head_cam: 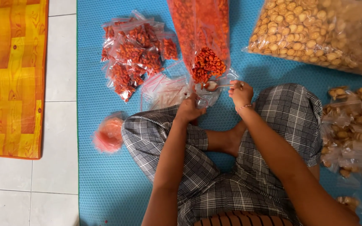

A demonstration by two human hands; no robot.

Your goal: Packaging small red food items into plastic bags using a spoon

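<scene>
On blue foam floor mat (105, 184), left to right: heap of small clear zip bags filled with red-orange snacks (135, 54); left hand (188, 109), grip pinched shut on small clear plastic bag (204, 97); large clear sack of red-orange snacks (202, 37); right hand (240, 93), grip closed around metal spoon (214, 86) just above that bag's mouth.
</scene>
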